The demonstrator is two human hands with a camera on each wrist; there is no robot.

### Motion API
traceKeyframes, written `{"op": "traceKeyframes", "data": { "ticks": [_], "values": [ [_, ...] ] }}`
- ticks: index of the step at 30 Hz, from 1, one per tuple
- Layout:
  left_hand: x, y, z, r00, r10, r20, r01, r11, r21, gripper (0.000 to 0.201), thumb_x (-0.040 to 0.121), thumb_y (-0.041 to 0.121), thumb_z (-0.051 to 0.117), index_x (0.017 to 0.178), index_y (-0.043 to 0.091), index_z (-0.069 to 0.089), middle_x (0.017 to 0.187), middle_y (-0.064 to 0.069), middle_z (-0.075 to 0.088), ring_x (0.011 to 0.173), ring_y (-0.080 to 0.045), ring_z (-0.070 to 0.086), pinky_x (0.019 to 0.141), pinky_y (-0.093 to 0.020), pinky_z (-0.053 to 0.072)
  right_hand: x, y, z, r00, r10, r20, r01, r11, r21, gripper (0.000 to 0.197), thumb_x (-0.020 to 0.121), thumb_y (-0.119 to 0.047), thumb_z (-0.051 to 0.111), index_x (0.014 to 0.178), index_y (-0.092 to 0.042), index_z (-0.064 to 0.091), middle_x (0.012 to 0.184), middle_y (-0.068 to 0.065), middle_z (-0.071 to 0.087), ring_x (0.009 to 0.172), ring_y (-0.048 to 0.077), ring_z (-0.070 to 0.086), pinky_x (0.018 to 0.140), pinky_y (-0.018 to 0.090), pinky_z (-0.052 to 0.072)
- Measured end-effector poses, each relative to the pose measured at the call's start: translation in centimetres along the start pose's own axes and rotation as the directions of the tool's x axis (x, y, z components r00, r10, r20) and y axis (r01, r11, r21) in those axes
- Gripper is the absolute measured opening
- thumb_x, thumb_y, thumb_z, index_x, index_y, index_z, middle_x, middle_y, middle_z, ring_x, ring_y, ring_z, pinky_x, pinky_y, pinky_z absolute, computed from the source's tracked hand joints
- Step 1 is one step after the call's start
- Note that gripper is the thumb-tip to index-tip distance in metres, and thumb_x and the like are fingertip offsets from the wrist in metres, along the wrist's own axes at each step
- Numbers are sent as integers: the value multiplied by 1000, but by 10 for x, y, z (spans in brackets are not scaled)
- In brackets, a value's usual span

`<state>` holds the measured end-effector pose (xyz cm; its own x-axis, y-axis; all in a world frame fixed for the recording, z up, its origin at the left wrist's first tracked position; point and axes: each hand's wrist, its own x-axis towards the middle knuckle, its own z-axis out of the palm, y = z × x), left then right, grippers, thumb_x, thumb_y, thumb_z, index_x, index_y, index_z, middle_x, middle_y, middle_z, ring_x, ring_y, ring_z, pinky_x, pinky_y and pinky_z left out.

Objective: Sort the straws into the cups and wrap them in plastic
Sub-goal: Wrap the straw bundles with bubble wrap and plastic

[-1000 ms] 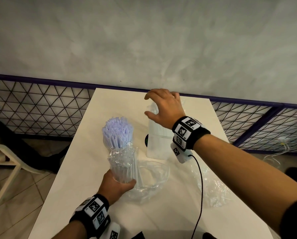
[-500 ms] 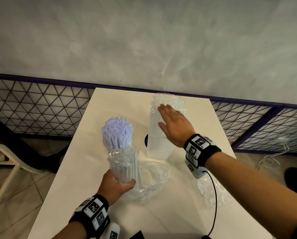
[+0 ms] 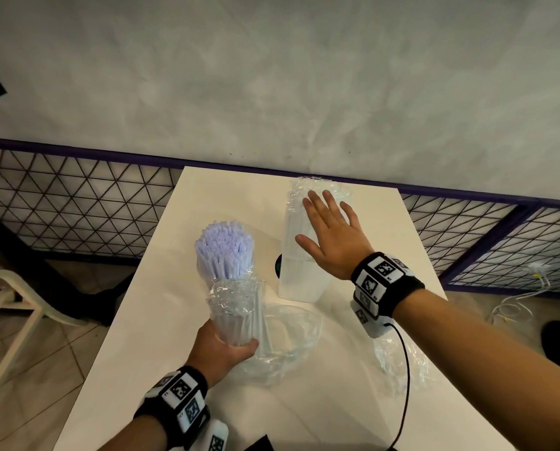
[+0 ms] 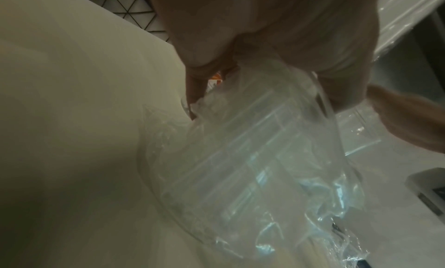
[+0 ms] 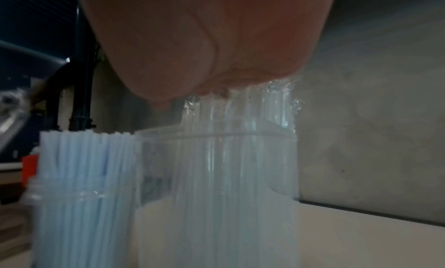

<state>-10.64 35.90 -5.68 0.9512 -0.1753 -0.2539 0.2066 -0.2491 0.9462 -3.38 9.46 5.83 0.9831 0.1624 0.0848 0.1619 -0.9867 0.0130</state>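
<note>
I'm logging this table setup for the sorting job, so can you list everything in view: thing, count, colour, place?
table: one, cream, centre, against the railing.
near cup of straws: one, clear with pale blue straws, plastic bunched round its rim, left-centre of the table.
far cup of straws: one, clear, plastic over its top, further back.
loose plastic: two clear crumpled pieces, near half of the table.
railing: one, dark mesh with purple frame, behind the table.
wall: grey, beyond it.
chair: one, white, on the floor at left.
left hand: grips the near cup's base.
right hand: flat, fingers straight, against the far cup.
</note>
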Motion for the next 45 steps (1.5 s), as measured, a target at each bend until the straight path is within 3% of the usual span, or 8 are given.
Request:
{"op": "traceKeyframes", "data": {
  "ticks": [5,11,15,18,24,28,38,45],
  "values": [
    [0,-3,0,1000,-6,1,6,1000,-11,47,48,31,86,89,18,69,81,-2,76,76,-14,74,72,-26,56,-29,-48,-21,939,-303,-162,343,831,438,50,89,-14,50,138,-15,50,138,3,55,115,16,54,92,20,34],
    [-3,-3,0,998,25,53,-24,1000,-20,49,50,29,86,96,22,70,89,3,77,83,-11,73,77,-27,55,-51,-74,17,936,-206,284,-79,666,742,91,76,-23,81,150,-35,29,117,-12,53,90,5,55,71,9,40],
    [-4,-2,-1,993,65,103,-64,998,-11,54,51,34,83,102,20,70,94,1,78,88,-14,73,81,-30,57,-51,-81,31,931,-148,333,-181,605,775,32,67,-40,84,92,-45,65,73,-8,53,69,8,52,68,24,50],
    [-5,-5,0,993,54,103,-55,998,3,56,48,37,82,100,21,71,91,2,78,85,-11,73,78,-27,56,-51,-81,41,942,-84,325,-201,634,747,53,55,-57,77,83,-15,64,80,7,64,73,22,59,77,47,54],
    [-4,-2,2,993,63,101,-68,997,42,51,50,33,83,98,24,68,89,3,77,84,-7,72,75,-20,55,-58,-86,33,952,-132,277,-187,464,866,25,73,-10,79,90,-23,66,81,-9,69,73,7,65,72,26,53],
    [1,-3,2,996,71,62,-73,997,39,58,45,41,81,97,19,69,85,0,76,79,-9,72,71,-20,54,-55,-83,38,980,-58,188,-135,499,856,17,76,-19,79,89,-14,69,82,5,72,73,20,67,71,40,55],
    [1,-3,0,996,63,69,-65,998,24,51,52,37,81,98,20,72,90,2,78,85,-12,74,82,-38,60,-71,-84,54,977,-54,206,-151,505,850,14,76,-22,80,84,-19,68,86,-1,73,77,13,68,78,36,56],
    [4,-8,0,1000,11,19,-12,998,56,57,42,46,80,90,16,70,82,-3,75,78,-18,72,78,-37,60,-41,-48,-27,992,-36,125,-87,528,845,34,73,-43,84,91,-15,75,87,7,76,80,29,73,75,49,59]
  ]
}}
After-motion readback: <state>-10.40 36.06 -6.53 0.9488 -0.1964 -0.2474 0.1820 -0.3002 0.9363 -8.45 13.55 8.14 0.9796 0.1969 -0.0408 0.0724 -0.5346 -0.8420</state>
